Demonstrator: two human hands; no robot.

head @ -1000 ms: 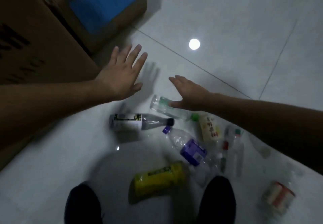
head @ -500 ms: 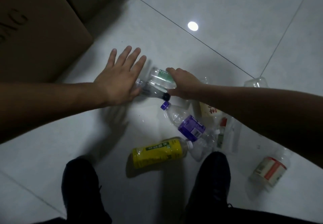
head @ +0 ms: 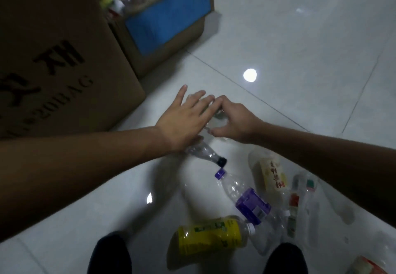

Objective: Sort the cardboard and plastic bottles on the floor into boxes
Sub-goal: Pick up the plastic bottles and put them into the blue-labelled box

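Note:
Several plastic bottles lie on the white tile floor [head: 300, 38]. My left hand [head: 184, 121] lies over the body of a clear bottle with a black cap [head: 206, 156]; only its neck sticks out below my palm, and the grip itself is hidden. My right hand [head: 235, 119] is closed on a clear bottle [head: 216, 116] that is mostly covered by both hands. My left fingertips touch my right fingers. An open cardboard box with a blue panel [head: 167, 21] stands at the back and holds several bottles.
A large brown cardboard box [head: 70, 66] stands on the left. Close to my feet [head: 109, 254] lie a purple-labelled bottle [head: 250, 204], a yellow one [head: 210, 237], a cream-labelled one [head: 270, 177] and small clear ones [head: 296, 205]. A red-labelled bottle [head: 368, 268] is at bottom right.
Both hands dropped onto the two bottles and came together. The black-capped bottle's body swung from lying sideways to pointing up-left. The view tilted back up toward the boxes.

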